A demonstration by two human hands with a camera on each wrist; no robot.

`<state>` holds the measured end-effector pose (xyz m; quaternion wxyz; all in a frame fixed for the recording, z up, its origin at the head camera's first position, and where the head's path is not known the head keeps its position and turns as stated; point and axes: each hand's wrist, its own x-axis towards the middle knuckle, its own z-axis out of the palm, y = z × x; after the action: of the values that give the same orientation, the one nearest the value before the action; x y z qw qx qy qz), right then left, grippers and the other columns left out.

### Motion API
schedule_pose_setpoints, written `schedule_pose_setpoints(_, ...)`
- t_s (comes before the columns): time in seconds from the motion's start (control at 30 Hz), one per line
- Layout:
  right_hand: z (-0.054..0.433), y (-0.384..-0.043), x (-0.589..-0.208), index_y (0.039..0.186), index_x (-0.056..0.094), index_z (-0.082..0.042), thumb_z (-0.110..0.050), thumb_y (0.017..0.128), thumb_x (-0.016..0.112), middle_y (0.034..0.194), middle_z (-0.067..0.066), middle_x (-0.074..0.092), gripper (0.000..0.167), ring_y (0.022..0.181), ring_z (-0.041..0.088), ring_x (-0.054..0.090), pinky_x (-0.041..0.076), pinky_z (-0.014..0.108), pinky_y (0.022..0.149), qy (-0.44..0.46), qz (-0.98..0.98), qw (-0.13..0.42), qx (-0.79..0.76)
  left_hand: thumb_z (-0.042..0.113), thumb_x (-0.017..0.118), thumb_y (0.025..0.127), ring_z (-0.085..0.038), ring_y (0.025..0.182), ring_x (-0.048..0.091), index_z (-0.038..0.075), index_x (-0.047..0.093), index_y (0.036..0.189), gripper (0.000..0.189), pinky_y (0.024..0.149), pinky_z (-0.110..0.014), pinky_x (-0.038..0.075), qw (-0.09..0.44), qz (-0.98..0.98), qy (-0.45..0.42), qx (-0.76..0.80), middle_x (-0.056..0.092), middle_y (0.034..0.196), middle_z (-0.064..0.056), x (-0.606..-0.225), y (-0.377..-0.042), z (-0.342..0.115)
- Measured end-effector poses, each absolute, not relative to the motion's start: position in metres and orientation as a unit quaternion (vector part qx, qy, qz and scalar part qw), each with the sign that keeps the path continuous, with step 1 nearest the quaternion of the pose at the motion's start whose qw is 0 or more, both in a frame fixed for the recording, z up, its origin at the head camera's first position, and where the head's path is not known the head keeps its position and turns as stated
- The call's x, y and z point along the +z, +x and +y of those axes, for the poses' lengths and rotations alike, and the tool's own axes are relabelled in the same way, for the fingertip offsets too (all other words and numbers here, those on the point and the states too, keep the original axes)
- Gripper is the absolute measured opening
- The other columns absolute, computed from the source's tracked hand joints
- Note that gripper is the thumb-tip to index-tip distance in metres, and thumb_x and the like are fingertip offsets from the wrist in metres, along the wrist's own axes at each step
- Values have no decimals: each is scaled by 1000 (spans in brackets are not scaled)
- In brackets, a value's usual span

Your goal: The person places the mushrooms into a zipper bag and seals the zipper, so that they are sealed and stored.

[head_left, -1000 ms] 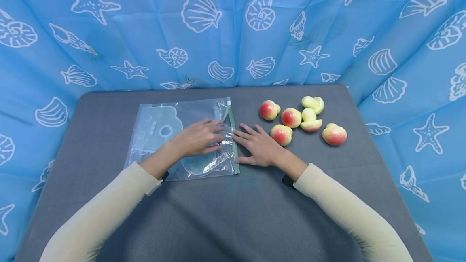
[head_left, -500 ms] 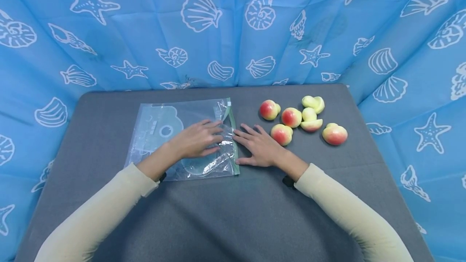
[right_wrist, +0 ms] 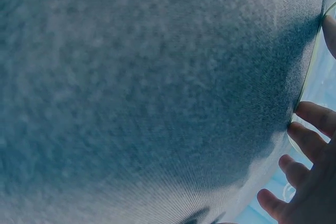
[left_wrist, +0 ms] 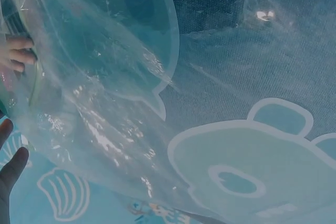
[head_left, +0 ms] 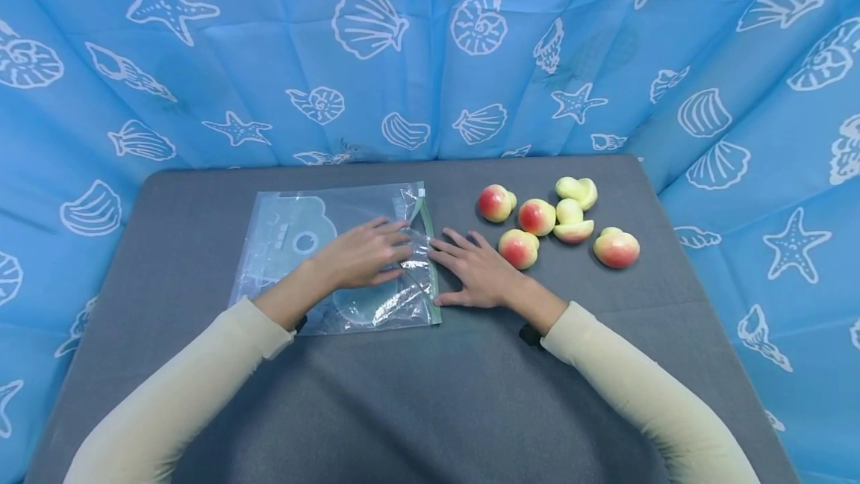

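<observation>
A clear plastic zip bag (head_left: 356,208) with a green edge and a pale printed animal figure lies flat, its zip edge facing right. A small white slider (head_left: 421,193) sits at that edge's far corner. My left hand (head_left: 366,254) rests over the bag near the opening, fingers extended. In the left wrist view the bag's film (left_wrist: 105,129) looks creased and shiny beside the fingertips. My right hand (head_left: 478,269) lies with spread fingers, its fingertips (right_wrist: 298,109) right at the green edge. Neither hand grips anything.
Several red-and-yellow, knobbed, fruit-like pieces (head_left: 537,216) lie loose to the right, beyond my right hand. The nearest piece (head_left: 518,249) is close to it. A grey cloth (head_left: 430,402) covers the table, and a blue shell-print curtain (head_left: 430,58) hangs behind and at both sides.
</observation>
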<state>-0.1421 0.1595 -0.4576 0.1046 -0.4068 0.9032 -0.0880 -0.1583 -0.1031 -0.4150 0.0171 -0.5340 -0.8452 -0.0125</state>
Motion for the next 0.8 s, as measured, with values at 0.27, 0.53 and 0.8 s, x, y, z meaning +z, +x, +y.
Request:
schedule_pose_setpoints(0.27,160,-141,-460,149,45,-11,-66,88,61,160,9,33,83,150,34,20,23,64,116,-403,904,105,-95,31,73,90,-34,132,50,11,69,115,32,113,-54,39,30,-843,-537,-14,68,122,-12,-413,-157,-106)
schedule_pose_setpoints(0.53,160,-140,-458,150,45,-11,-65,88,62,160,9,33,84,150,34,20,22,64,117,-399,905,110,-100,29,72,90,-34,132,51,9,69,114,32,114,-55,37,28,-841,-540,-11,71,116,-10,-412,-154,-108)
schedule_pose_setpoints(0.8,160,-140,-459,149,46,-10,-64,87,64,159,10,35,84,149,35,21,22,65,117,-403,903,104,-107,31,72,91,-35,133,50,9,69,114,32,117,-53,33,25,-844,-535,-14,71,117,-10,-413,-153,-110)
